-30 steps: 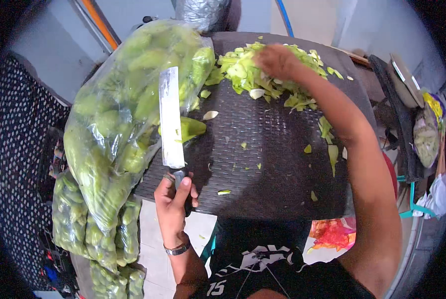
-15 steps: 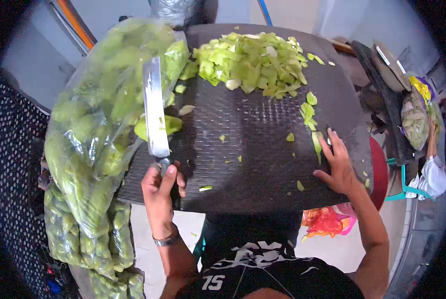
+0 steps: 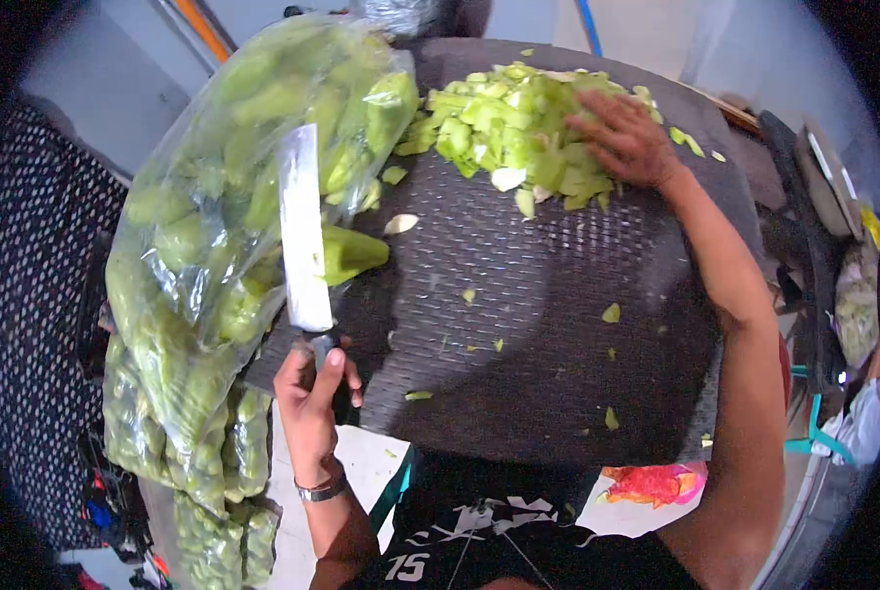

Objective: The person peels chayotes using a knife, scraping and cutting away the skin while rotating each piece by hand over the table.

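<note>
My left hand [image 3: 314,393] is wrapped round the black handle of a wide-bladed knife [image 3: 305,231], its blade pointing up and away. Behind the blade lies a green vegetable [image 3: 354,256], partly hidden by it. On the far part of the dark woven table [image 3: 538,324] is a heap of green and whitish slices [image 3: 509,123]. My right hand [image 3: 625,138] rests against the heap's right side with its fingers spread. A few loose pieces lie nearer to me, among them a small green scrap [image 3: 611,313].
A big clear bag of green vegetables [image 3: 233,167] covers the table's left side. Smaller filled bags [image 3: 204,541] stand below it. Beyond the far edge is a silvery bag [image 3: 400,15]. A red and pink bag [image 3: 653,484] lies below the near edge.
My right hand has gone from the table's right side back to the heap, and the slices formerly near it there are no longer in that spot. My left hand still holds the knife upright.
</note>
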`<action>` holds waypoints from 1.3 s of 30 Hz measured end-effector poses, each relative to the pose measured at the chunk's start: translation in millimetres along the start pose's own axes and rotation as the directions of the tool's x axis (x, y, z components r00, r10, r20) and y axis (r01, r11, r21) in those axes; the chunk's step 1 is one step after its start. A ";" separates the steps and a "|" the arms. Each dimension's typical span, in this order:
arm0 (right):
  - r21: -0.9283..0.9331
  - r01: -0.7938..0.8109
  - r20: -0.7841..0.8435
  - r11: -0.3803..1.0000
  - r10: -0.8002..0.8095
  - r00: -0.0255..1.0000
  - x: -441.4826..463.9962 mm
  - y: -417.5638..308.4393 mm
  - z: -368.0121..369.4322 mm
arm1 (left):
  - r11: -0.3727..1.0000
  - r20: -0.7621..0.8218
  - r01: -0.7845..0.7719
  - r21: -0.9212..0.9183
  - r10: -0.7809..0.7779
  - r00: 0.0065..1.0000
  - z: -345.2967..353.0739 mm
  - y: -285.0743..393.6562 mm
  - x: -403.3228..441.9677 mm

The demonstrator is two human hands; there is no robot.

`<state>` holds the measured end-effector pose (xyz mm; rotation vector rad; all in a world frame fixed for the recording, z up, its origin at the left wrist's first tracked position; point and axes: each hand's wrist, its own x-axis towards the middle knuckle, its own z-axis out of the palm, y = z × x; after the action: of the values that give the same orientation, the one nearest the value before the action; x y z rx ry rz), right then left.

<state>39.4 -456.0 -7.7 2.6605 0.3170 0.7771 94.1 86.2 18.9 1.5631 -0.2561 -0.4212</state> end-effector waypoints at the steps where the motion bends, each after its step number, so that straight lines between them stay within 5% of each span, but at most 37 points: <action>1: 0.038 -0.117 -0.054 0.992 0.119 0.991 2.3 9.4 10.0 | 1.000 -0.001 0.022 -0.004 -0.022 1.000 1.4 2.7 0.3; 5: 0.189 -0.453 -0.353 0.871 0.491 0.796 19.2 31.5 13.4 | 0.994 0.118 0.077 -0.080 -0.067 0.991 18.3 9.9 -2.1; 8: 0.162 -0.785 -0.220 0.598 0.797 0.562 37.4 27.7 -31.2 | 0.990 0.243 0.117 -0.078 -0.095 0.965 47.1 4.5 -6.9; 9: 0.295 -0.840 -0.060 0.455 0.886 0.460 30.9 39.8 -30.1 | 0.981 0.311 0.141 -0.136 -0.093 0.946 56.5 1.7 -8.4; 11: 0.346 -0.709 0.107 0.615 0.725 0.680 23.4 7.0 -55.9 | 0.967 0.377 0.195 -0.163 -0.122 0.918 74.4 -0.2 -9.8; 13: 0.568 -0.665 0.328 0.485 0.607 0.723 24.6 -59.6 -102.1 | 0.970 0.431 0.163 -0.183 -0.070 0.900 91.1 -1.8 -11.7; 16: 0.759 -0.652 0.568 -0.005 0.494 0.658 26.8 -196.2 -170.4 | 0.998 0.486 0.045 -0.037 -0.021 0.874 122.3 -4.3 -18.9; 17: 0.815 -0.547 0.570 -0.193 0.438 0.695 18.1 -233.4 -171.6 | 0.957 0.526 -0.239 0.161 0.122 0.842 127.8 8.4 -24.6; 18: 0.738 -0.524 0.674 -0.425 0.472 0.568 11.7 -262.0 -171.8 | 0.822 0.616 -0.561 0.094 0.395 0.682 129.7 -9.5 -20.2; 19: 0.721 -0.374 0.685 -0.583 0.518 0.512 3.1 -272.5 -174.3 | 0.810 0.668 -0.551 0.202 0.298 0.682 126.3 10.4 -23.2; 20: 0.726 -0.363 0.686 -0.584 0.581 0.437 -8.2 -278.4 -175.7 | 0.787 0.700 -0.534 0.308 0.193 0.688 117.3 31.4 -24.5; 21: 0.726 -0.355 0.688 -0.589 0.632 0.356 -22.1 -283.6 -176.8 | 0.715 0.690 -0.627 0.310 0.285 0.666 105.6 32.2 -11.0; 22: 0.728 -0.344 0.682 -0.593 0.678 0.275 -35.5 -287.4 -178.1 | 0.546 0.621 -0.729 0.414 0.416 0.664 92.6 29.1 5.7; 24: 0.732 -0.459 0.633 -0.504 0.753 0.182 -58.9 -294.7 -191.8 | 0.154 0.548 -0.683 0.714 0.484 0.682 64.7 48.5 35.1; 26: 0.650 -0.672 0.553 -0.355 0.828 0.098 -69.4 -300.8 -222.5 | -0.227 0.611 -0.573 0.787 0.412 0.676 27.8 34.4 83.9; 28: 0.622 -0.771 0.387 -0.135 0.909 0.154 -70.8 -304.0 -243.4 | -0.308 0.662 -0.591 0.745 0.231 0.713 -1.1 14.2 133.2; 30: 0.572 -0.808 0.193 0.141 0.934 0.300 -74.0 -305.3 -256.0 | -0.253 0.674 -0.626 0.738 0.234 0.700 -7.4 10.6 149.3; 31: 0.623 -0.764 0.100 0.166 0.952 0.289 -74.9 -302.8 -246.5 | -0.226 0.686 -0.648 0.728 0.234 0.689 -4.4 12.1 152.4; 34: 0.225 -0.946 0.320 0.232 0.900 0.296 -96.4 -283.8 -236.2 | -0.230 0.705 -0.668 0.708 0.289 0.647 8.2 21.6 142.4; 35: 0.102 -0.980 0.334 0.168 0.923 0.193 -92.0 -287.6 -241.7 | -0.142 0.672 -0.673 0.726 0.355 0.650 15.3 26.3 127.5; 39: 0.348 -0.936 0.452 0.046 0.867 0.210 -61.7 -303.6 -261.6 | 0.622 0.601 -0.671 0.404 0.372 0.707 51.0 22.4 60.5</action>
<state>-191.1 -127.5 50.7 3.2419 -1.7388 0.8700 129.7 13.7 34.9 1.8729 -1.3379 -0.2216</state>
